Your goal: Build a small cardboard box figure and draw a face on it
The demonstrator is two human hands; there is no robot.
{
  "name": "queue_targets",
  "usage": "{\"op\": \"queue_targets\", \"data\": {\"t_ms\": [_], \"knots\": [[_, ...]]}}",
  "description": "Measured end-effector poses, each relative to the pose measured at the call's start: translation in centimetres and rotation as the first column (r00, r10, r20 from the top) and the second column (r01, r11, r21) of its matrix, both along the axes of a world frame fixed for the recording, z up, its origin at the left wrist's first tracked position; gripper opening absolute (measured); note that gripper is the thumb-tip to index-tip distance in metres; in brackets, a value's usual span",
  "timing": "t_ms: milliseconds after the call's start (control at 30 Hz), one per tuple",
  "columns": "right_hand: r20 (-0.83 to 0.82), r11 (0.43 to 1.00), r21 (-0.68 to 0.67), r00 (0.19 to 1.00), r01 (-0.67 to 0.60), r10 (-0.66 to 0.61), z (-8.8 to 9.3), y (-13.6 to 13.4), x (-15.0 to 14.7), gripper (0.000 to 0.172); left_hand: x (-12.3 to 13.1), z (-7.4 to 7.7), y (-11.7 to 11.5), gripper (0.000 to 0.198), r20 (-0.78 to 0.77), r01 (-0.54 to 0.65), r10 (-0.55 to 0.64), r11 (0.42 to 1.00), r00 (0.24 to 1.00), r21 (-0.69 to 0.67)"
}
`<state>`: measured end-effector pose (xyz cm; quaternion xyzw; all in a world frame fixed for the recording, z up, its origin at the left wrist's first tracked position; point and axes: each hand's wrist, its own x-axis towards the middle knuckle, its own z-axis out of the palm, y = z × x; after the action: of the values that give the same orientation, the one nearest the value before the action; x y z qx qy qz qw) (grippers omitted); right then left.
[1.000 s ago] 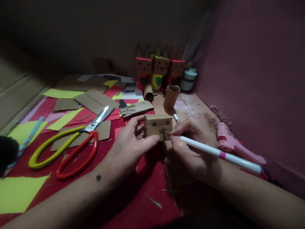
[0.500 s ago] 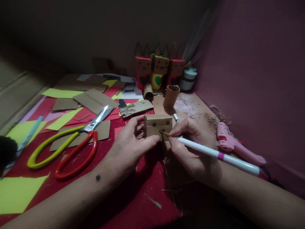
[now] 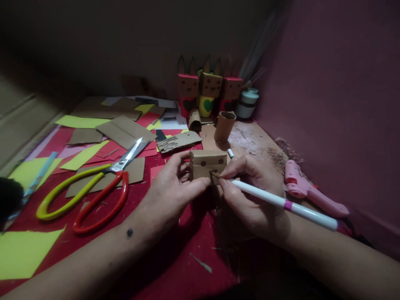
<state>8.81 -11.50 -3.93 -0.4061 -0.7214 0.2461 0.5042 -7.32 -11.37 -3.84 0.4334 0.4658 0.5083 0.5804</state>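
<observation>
A small brown cardboard box (image 3: 203, 170) with two drawn eyes and a dark mark below them is in the centre. My left hand (image 3: 178, 181) grips it from the left, with the thumb along its lower front edge. My right hand (image 3: 253, 196) is closed round a white marker (image 3: 268, 196) with a magenta band. The marker's tip meets the box's face beside the dark mark. Just beyond my right hand lies a small white cap (image 3: 230, 153).
Scissors (image 3: 120, 166) lie open on paper and cardboard scraps at the left. Behind stand a cardboard tube (image 3: 224, 127), three decorated figures (image 3: 210, 89) and a pale green jar (image 3: 248, 104). A pink glue gun (image 3: 308, 189) is at the right.
The marker and its tip have shifted very slightly on the box's face. My left hand keeps its hold on the box, and the other objects stay in place.
</observation>
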Motion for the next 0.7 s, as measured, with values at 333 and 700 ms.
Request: {"op": "queue_targets", "data": {"t_ms": [333,700], "knots": [[-0.02,0.999,-0.015,0.999,0.039,-0.04,0.26,0.02,-0.15,0.012,0.01,0.45,-0.09,0.057,-0.016,-0.012,0.012,1.0,1.0,-0.006],[-0.036,0.999,0.01,0.999,0.037,-0.036,0.03,-0.01,0.05,0.013,0.13,0.92,-0.35,0.053,-0.035,-0.009,0.009,1.0,0.999,-0.012]]}}
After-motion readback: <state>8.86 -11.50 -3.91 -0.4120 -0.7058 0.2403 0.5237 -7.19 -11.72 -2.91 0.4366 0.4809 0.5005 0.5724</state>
